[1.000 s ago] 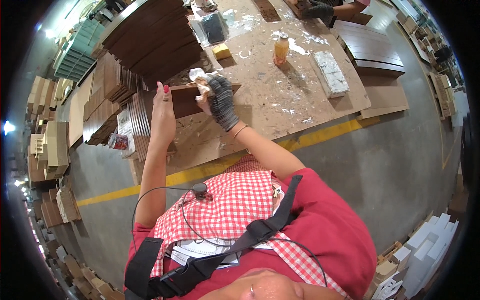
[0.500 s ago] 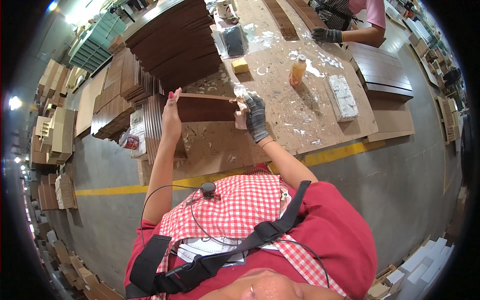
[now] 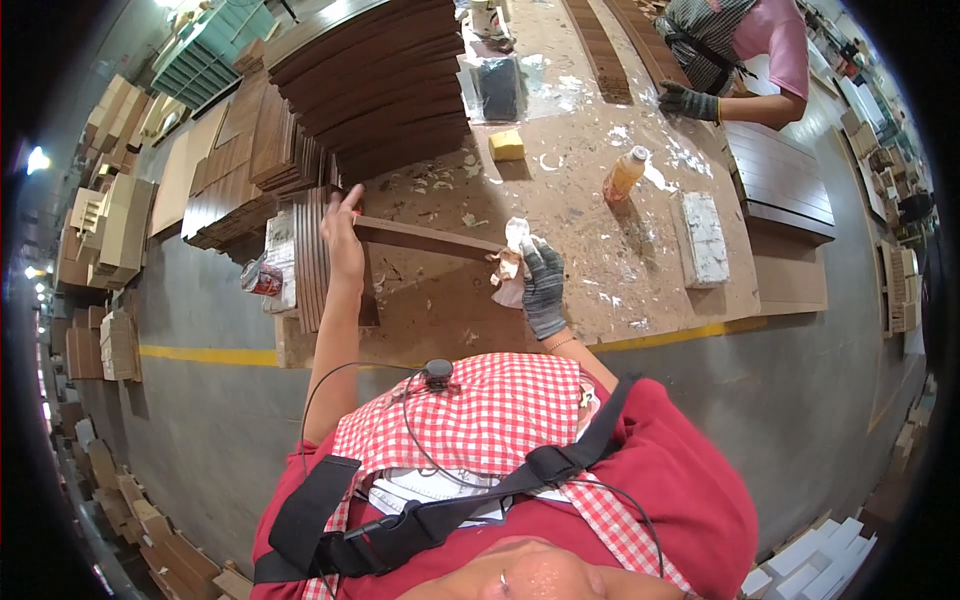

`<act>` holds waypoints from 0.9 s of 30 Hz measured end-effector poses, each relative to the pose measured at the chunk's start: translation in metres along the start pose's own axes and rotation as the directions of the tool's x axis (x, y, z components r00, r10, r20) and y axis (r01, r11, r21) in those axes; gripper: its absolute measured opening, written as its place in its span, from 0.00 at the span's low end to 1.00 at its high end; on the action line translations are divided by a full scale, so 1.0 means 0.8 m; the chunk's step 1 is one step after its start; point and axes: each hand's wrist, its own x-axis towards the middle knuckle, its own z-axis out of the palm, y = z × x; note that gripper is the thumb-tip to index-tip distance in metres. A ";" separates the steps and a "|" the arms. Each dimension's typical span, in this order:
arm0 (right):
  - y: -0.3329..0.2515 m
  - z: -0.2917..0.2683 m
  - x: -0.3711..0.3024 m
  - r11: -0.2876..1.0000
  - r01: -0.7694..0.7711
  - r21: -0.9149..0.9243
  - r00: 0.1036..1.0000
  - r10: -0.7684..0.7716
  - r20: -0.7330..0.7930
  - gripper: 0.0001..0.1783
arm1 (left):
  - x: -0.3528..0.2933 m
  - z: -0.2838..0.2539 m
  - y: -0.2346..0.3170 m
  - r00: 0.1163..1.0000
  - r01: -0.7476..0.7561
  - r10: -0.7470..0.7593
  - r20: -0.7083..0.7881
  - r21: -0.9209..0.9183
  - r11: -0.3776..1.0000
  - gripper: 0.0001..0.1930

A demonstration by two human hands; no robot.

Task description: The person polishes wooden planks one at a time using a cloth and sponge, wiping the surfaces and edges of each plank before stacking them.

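Note:
A brown wooden board [image 3: 430, 238] is held between my two hands over the near part of the worktable [image 3: 440, 300], with mostly its narrow edge showing. My bare left hand [image 3: 343, 238] grips its left end, fingers reaching forward past it. On my right hand [image 3: 543, 285] is a grey knit glove. That hand clasps a white rag [image 3: 509, 262] with brown stains, which meets the board's right end. Just left of my left hand stand upright thin brown boards [image 3: 312, 265].
A tall stack of brown boards [image 3: 385, 90] rises behind. A yellow sponge [image 3: 507, 145], a bottle of orange liquid [image 3: 625, 174] and a white-smeared block [image 3: 705, 240] rest on the table. An open can [image 3: 262, 278] sits at left. A co-worker's gloved hand [image 3: 690, 102] touches a long board.
The board has turned from showing its broad face to showing mostly its narrow edge. My gloved right hand and the rag have come lower and nearer to me.

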 end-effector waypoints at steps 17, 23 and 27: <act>-0.019 -0.031 0.016 0.996 0.050 0.073 0.970 -0.066 0.233 0.22 | -0.055 -0.068 -0.051 0.550 0.587 -0.740 0.386 -0.809 0.015 0.02; 0.013 -0.076 0.059 0.861 -0.364 0.355 0.929 0.306 0.210 0.21 | -0.104 -0.071 -0.085 0.712 0.538 -0.483 0.510 -0.838 -0.092 0.24; -0.046 -0.093 0.156 0.608 -0.427 0.669 0.879 0.454 0.149 0.19 | -0.098 -0.041 0.000 0.794 0.464 -0.525 0.306 -0.863 0.198 0.16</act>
